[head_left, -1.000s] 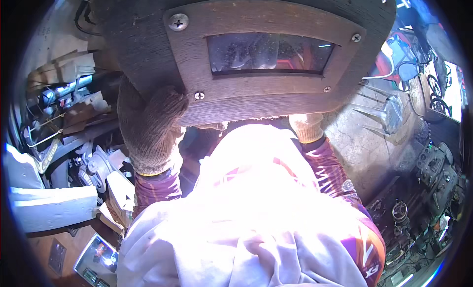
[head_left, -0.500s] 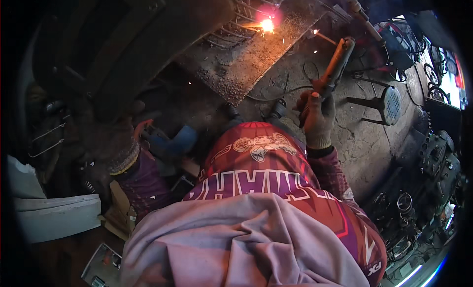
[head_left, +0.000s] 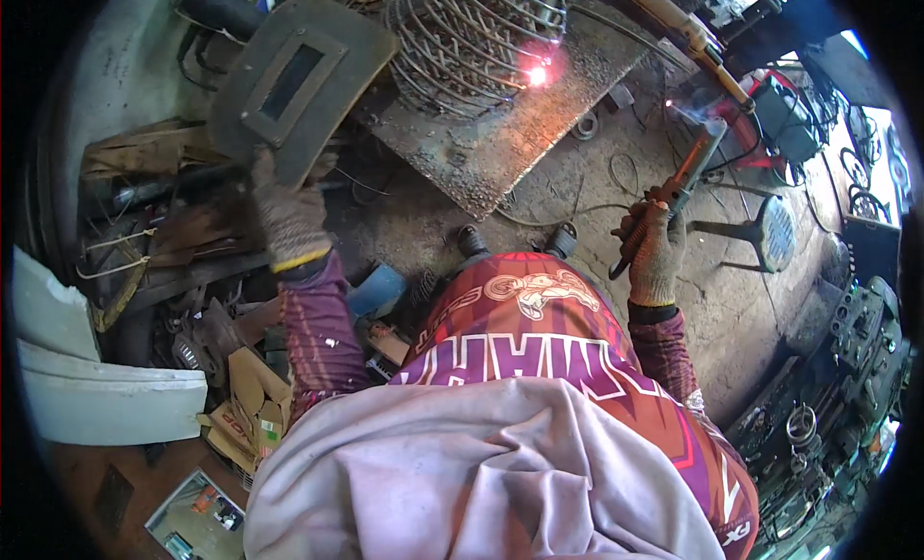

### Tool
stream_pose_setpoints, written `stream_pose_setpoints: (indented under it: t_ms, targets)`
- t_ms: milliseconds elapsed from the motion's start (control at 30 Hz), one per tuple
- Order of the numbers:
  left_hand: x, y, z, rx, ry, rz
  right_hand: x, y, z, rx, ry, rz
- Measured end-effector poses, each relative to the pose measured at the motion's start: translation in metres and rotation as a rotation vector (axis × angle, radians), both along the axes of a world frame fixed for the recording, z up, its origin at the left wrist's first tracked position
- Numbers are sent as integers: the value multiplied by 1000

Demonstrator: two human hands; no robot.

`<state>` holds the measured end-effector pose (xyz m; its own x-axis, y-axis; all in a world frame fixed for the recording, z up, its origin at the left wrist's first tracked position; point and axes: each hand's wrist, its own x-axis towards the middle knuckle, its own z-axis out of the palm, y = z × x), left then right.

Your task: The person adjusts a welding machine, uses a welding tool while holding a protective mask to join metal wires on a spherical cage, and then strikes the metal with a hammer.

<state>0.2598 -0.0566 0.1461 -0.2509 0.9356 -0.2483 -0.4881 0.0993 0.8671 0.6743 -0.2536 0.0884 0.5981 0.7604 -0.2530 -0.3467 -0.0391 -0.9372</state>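
Observation:
My left hand (head_left: 292, 218), in a knitted glove, grips the lower edge of a dark hand-held welding shield (head_left: 342, 55) with a rectangular window. My right hand (head_left: 658, 257), gloved too, is closed round an electrode holder (head_left: 695, 165) pointing up and to the right. A thin electrode reaches left from its head, its tip glowing and smoking, apart from the work. At the top, a round cage of bent metal rods (head_left: 423, 50) rests on a rough metal plate (head_left: 462, 165). A pink-white spot glows on the cage's lower right side.
A stool with a round top (head_left: 773, 233) stands at the right, near a dark green machine (head_left: 784, 108) and cables. Greasy machine parts (head_left: 847, 358) line the right edge. On the left lie cardboard (head_left: 252, 406), white panels (head_left: 106, 396), scrap and a blue object (head_left: 377, 289).
The shield has moved away toward the upper left, baring the cage. Bright sparks have died down to a glowing spot. My right hand has shifted slightly right and down with the electrode holder.

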Motion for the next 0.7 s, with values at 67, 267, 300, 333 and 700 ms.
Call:
stream_pose_setpoints:
  t_ms: [67,267,300,333,700]
  targets:
    - [18,9,-3,-39,-26,66,-3,3,6,-22,-1,6]
    - [20,39,-22,43,-171,223,0,-8,-3,-21,-25,40]
    - [29,43,-21,-141,-63,342,1,-8,-7,-16,-22,41]
    - [41,42,-19,-238,-5,396,3,-10,-11,-22,-21,37]
    - [10,106,-50,369,1041,296,-8,-7,-7,-92,-29,34]
